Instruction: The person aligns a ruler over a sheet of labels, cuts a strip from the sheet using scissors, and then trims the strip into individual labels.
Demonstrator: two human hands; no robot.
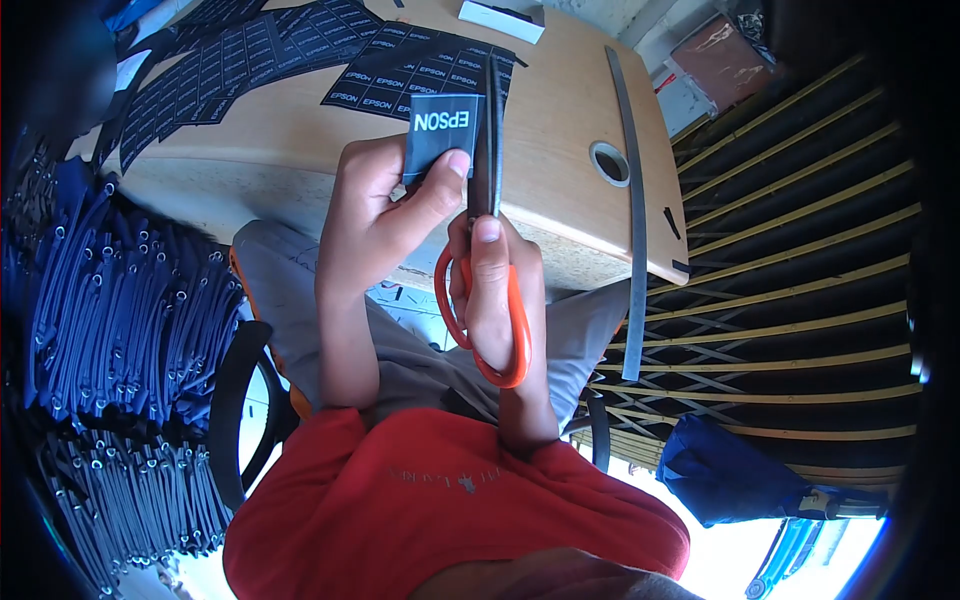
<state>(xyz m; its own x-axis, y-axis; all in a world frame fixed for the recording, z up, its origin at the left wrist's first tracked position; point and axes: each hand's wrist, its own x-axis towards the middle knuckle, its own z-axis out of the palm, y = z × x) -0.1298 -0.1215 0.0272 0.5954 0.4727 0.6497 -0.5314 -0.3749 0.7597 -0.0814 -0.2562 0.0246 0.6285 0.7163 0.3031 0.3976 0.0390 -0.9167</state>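
Between the thumb and fingers of my left hand (405, 205) is a dark label piece (440, 135) with EPSON printed on it, seen upside down. My right hand (495, 275) grips scissors (518, 340) by their orange handles, the blades pointing up along the piece's right edge and looking closed or nearly so. Behind both hands, a dark sheet (385, 75) with rows of EPSON prints lies on the wooden table (560, 130). More printed strips (200, 95) spread out at the table's left.
A metal ruler (630, 200) crosses the table's right edge, beside a round cable hole (609, 164). A white box (502, 18) sits at the back. Bundles of blue straps (120, 310) hang at left; a folding gate (800, 260) stands at right, near a blue bag (725, 470).
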